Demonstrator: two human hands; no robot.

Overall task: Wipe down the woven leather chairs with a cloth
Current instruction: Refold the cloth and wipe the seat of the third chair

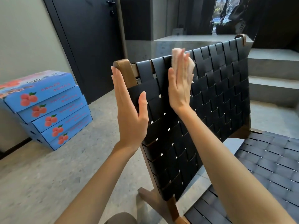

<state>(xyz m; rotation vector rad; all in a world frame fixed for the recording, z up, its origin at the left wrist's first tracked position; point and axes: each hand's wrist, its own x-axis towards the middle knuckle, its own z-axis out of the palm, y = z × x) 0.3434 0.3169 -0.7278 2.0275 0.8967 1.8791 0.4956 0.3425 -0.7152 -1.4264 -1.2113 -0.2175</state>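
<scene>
A chair with a black woven leather backrest [216, 97] and a brown wooden frame [127, 71] stands in front of me, its woven seat [262, 167] at lower right. My right hand [179, 88] lies flat with straight fingers, pressing a pale pink cloth [189, 62] against the top of the backrest. My left hand [129, 107] is flat against the backrest's left edge, fingers straight along the wooden post, thumb on the leather straps.
A stack of several blue fruit boxes [48, 109] sits on the speckled floor at left, beside a dark door [90, 46]. Grey concrete steps [273, 70] rise behind the chair at right.
</scene>
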